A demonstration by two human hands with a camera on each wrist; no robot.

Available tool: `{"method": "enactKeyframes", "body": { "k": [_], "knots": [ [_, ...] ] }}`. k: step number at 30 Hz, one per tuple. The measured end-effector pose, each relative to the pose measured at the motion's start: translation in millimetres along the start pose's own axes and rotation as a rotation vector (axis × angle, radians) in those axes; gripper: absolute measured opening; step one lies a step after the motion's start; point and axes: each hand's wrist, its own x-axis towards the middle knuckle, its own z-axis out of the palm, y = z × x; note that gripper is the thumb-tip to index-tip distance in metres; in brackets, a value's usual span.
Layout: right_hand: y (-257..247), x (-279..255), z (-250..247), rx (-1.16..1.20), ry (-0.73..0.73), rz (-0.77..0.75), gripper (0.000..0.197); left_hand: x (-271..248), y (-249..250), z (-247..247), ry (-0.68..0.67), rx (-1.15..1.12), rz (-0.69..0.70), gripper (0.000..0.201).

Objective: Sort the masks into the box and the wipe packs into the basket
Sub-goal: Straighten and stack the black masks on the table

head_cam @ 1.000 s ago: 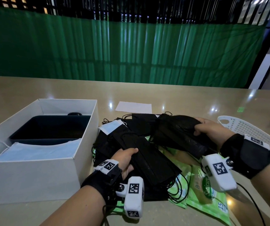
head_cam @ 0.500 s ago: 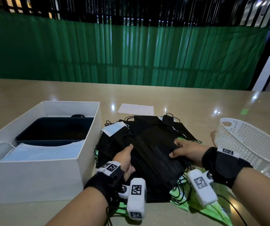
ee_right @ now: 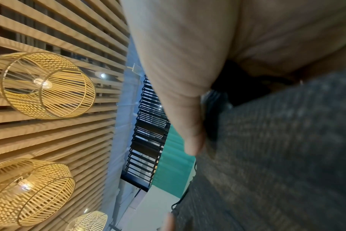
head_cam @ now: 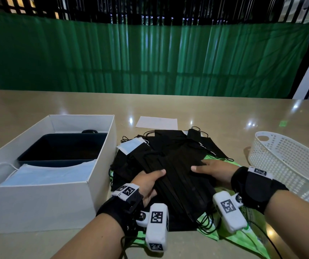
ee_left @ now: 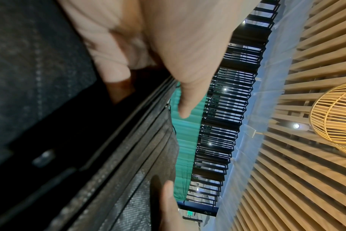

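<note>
Both hands clamp black mask stack [head_cam: 178, 176] mid-tabletop: left hand [head_cam: 148, 181] grip on left edge, right hand [head_cam: 215, 170] on right. White box [head_cam: 101, 165] left, basket [head_cam: 288, 161] right, green wipe packs [head_cam: 243, 238] beneath stack.

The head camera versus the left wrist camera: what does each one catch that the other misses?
Only the head view shows the white box, the basket, the green wipe packs under the pile and the right hand. Only the left wrist view shows the slatted ceiling and a wicker lamp. Both show the left hand gripping the stack of black masks, and the green curtain.
</note>
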Motion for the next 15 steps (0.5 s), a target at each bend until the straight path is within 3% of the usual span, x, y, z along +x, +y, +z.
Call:
{"method": "enactKeyframes", "body": {
  "k": [3, 5, 10, 14, 15],
  "knots": [
    [-0.8, -1.9, -5.7, 0.147, 0.003, -0.025, 0.027, -2.2, -1.4, 2.5, 0.019, 0.044, 0.024, 0.016],
    [3.4, -0.3, -13.6, 0.187, 0.022, -0.040, 0.009, -2.9, -0.9, 3.5, 0.019, 0.044, 0.029, 0.018],
    [4.5, -5.6, -29.2, 0.094, 0.127, -0.072, 0.030, -1.9, 0.2, 2.6, 0.039, 0.042, 0.022, 0.017],
    [9.0, -12.0, -31.8, -0.014, 0.134, -0.034, 0.076, -0.8, -0.1, 2.0, 0.046, 0.073, 0.018, 0.015],
    [8.6, -14.3, -30.6, -0.015, 0.138, -0.035, 0.066, -0.5, -0.2, 1.8, 0.047, 0.084, 0.016, 0.015]
  ]
}}
